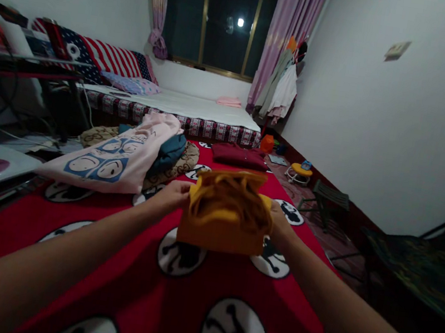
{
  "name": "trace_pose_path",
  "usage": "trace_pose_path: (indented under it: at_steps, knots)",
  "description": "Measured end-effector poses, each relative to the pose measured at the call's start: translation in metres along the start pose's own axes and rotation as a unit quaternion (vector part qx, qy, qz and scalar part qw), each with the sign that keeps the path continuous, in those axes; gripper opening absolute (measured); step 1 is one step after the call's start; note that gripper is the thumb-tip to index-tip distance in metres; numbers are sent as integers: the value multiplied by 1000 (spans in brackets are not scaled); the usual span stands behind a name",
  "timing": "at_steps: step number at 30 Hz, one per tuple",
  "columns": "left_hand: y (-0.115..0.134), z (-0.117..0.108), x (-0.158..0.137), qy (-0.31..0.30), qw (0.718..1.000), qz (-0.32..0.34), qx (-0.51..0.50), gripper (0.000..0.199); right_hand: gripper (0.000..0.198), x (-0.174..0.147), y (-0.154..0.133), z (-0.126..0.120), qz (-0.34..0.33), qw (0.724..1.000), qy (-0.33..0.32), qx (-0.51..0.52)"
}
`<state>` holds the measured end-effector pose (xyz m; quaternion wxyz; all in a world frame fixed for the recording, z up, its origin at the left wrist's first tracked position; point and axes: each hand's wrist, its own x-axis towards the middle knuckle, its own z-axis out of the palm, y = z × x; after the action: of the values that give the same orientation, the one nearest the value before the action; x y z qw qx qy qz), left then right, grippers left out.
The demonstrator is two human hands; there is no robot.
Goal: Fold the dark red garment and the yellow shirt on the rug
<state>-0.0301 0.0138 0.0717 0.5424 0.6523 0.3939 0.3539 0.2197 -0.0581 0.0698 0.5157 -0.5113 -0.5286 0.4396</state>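
Note:
A mustard-yellow folded garment [222,234] is held up over the red blanket [183,306], its layers bunched inside the fold. My left hand [176,194] pinches its left edge, and my right hand [279,225] grips the right edge, with some fingers hidden behind the cloth. Beyond it lies a dark red folded garment [239,155]. To the left, a pale pink garment [137,144] with a blue face print is heaped with a teal cloth [170,152] and a brown patterned cloth [187,161].
A bed [181,105] with a striped pillow [115,56] stands below the window. At left is a cluttered desk [32,59]. Along the right are a small yellow stool [300,170], a folding stool [329,197] and a dark chair [427,261]. Clothes [283,89] hang in the corner.

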Motion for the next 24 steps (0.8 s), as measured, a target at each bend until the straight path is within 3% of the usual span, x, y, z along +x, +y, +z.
trace_pose_path:
  at_steps: [2,5,8,12,15,18,20,24]
  knots:
    - [-13,0,24,20,995,-72,-63,45,26,27,17,-3,34,995,83,46]
    - [-36,7,29,4,983,-154,-96,54,25,41,44,-5,116,982,116,89]
    - [-52,18,14,-17,987,-120,-106,58,29,36,58,-5,114,982,124,83]
    - [-55,28,-3,21,991,-49,-122,60,38,30,56,0,72,984,159,40]
    - [-55,28,-14,26,995,-16,-96,51,45,25,54,2,31,990,125,62]
    - [-57,22,-25,16,998,-45,-43,46,43,20,61,-1,44,993,100,37]
    - [-57,18,-27,19,995,-99,-20,56,34,23,67,-4,72,991,115,8]
    - [-45,21,-1,60,988,-140,-26,71,31,51,71,-7,67,984,160,-27]
